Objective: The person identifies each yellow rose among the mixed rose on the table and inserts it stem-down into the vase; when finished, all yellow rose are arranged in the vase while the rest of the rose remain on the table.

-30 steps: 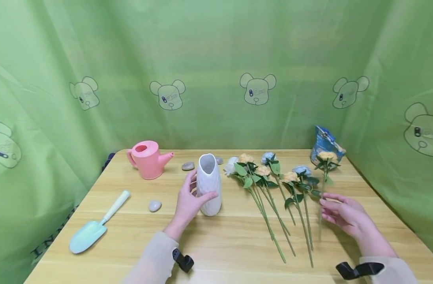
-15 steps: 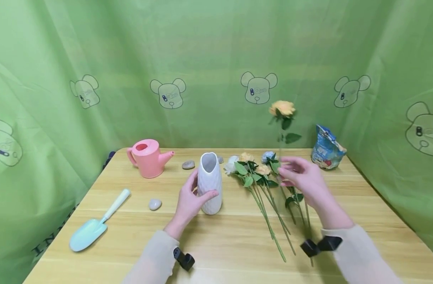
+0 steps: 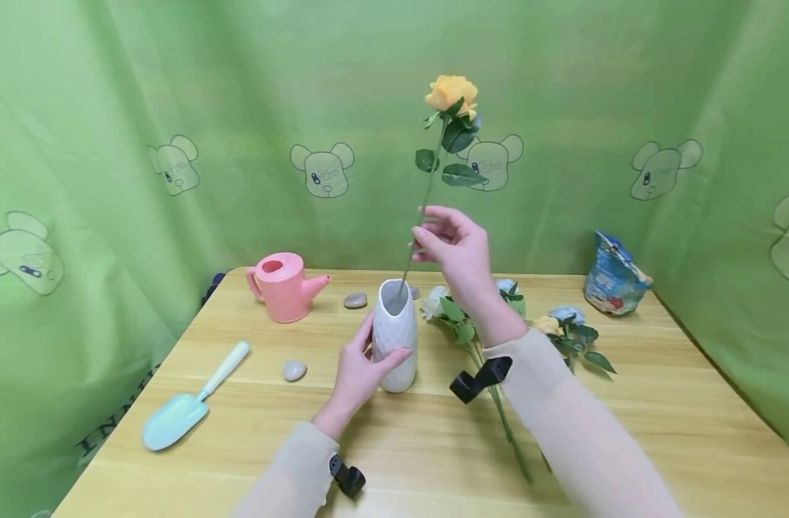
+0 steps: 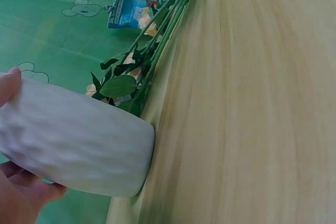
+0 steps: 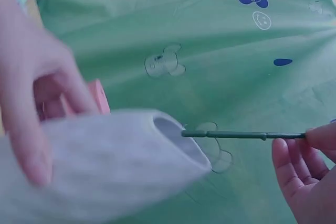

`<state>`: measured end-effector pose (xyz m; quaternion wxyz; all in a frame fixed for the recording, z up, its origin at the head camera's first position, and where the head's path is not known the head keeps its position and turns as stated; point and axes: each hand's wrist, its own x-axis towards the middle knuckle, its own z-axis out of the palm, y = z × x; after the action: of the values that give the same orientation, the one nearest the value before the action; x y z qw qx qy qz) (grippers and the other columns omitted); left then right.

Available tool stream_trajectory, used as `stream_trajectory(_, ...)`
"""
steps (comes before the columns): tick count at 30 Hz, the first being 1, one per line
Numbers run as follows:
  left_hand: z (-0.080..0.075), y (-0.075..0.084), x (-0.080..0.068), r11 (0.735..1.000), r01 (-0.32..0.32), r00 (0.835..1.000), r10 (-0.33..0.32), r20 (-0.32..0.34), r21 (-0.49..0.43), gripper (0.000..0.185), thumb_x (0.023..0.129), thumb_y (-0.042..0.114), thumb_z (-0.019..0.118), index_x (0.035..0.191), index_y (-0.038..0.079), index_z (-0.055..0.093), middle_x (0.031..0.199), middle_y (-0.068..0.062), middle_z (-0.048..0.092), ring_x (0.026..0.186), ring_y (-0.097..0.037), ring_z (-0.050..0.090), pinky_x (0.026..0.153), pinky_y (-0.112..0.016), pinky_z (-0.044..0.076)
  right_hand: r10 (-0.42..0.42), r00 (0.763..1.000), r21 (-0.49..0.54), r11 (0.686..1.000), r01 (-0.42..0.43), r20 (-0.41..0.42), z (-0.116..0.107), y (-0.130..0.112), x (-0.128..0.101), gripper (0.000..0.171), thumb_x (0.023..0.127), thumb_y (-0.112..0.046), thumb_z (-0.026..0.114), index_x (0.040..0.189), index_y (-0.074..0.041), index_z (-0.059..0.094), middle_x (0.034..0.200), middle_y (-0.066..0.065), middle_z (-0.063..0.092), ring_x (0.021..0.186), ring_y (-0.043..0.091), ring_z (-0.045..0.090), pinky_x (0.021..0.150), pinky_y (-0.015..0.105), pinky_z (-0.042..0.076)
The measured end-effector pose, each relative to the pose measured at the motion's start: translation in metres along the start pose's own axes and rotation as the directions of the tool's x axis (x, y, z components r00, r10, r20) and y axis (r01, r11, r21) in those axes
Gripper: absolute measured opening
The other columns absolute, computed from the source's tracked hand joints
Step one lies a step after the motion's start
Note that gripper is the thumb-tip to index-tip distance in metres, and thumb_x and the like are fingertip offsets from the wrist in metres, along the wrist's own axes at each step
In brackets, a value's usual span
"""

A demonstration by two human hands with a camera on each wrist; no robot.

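A white textured vase (image 3: 396, 352) stands upright on the table, and my left hand (image 3: 362, 367) grips it around the side, thumb across the front. Above it, my right hand (image 3: 455, 248) pinches the stem of a yellow-orange rose (image 3: 452, 95) between thumb and fingers. The rose is held bloom up, slightly tilted. Its stem's lower end (image 5: 191, 134) is at the vase's mouth, as the right wrist view shows. In the left wrist view the vase (image 4: 79, 137) has its base on the wood.
More artificial flowers (image 3: 503, 410) lie right of the vase, partly behind my right arm. A pink watering can (image 3: 286, 291), pale blue trowel (image 3: 177, 421) and stones (image 3: 294, 370) are on the left. A blue bag (image 3: 614, 277) stands at the back right, before a green curtain (image 3: 394, 86).
My right hand has lifted the yellow-orange rose from the right side and carried it leftward to above the vase. My left hand has kept its hold on the vase.
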<state>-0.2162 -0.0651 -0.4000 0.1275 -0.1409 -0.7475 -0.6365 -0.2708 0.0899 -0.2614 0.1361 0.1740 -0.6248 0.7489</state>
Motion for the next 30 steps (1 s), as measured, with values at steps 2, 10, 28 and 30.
stream_trajectory(2, 0.003, 0.0, 0.0, 1.0, -0.007, 1.0, 0.007, 0.006, 0.0, 0.08, 0.076, 0.014, 0.078, 0.143, 0.01, 0.035, 0.14, -0.01, 0.043, 0.122, -0.025, 0.046, 0.098, -0.039, 0.042, 0.0, 1.0, 0.012, 1.0, 0.0, -0.006, 0.003, 0.007, 0.001, 0.035, 0.083, 0.006, 0.064, 0.117, 0.004, 0.057, 0.089, 0.011, 0.062, 0.072, 0.02, 0.063, 0.065, 0.03, 0.057)
stream_trajectory(10, 0.006, 0.0, 0.0, 0.999, -0.032, 0.999, 0.032, 0.014, 0.021, 0.077, 0.077, 0.014, 0.077, 0.143, 0.011, 0.037, 0.14, -0.009, 0.044, 0.121, -0.023, 0.048, 0.097, -0.039, 0.042, 0.076, 0.996, -0.243, 0.968, -0.062, 0.047, -0.006, 0.047, -0.01, 0.034, 0.084, -0.003, 0.067, 0.117, 0.001, 0.059, 0.096, 0.013, 0.062, 0.081, 0.015, 0.058, 0.072, 0.026, 0.054)
stream_trajectory(28, 0.002, 0.001, -0.001, 0.999, -0.032, 0.999, 0.032, -0.01, 0.04, 0.076, 0.077, 0.016, 0.077, 0.142, 0.011, 0.039, 0.137, -0.009, 0.047, 0.12, -0.024, 0.048, 0.098, -0.04, 0.042, 0.251, 0.965, -0.291, 0.931, -0.22, 0.073, -0.035, 0.074, -0.047, 0.031, 0.086, -0.013, 0.067, 0.111, 0.005, 0.061, 0.102, 0.017, 0.064, 0.086, 0.019, 0.061, 0.077, 0.036, 0.055)
stream_trajectory(30, 0.001, 0.001, -0.001, 0.999, -0.028, 1.0, 0.029, -0.013, 0.045, 0.076, 0.077, 0.016, 0.077, 0.142, 0.012, 0.039, 0.137, -0.008, 0.048, 0.12, -0.024, 0.048, 0.098, -0.041, 0.041, 0.266, 0.961, -0.3, 0.925, -0.232, 0.076, -0.044, 0.078, -0.053, 0.03, 0.085, -0.01, 0.067, 0.11, 0.005, 0.061, 0.102, 0.019, 0.064, 0.084, 0.018, 0.062, 0.075, 0.034, 0.055)
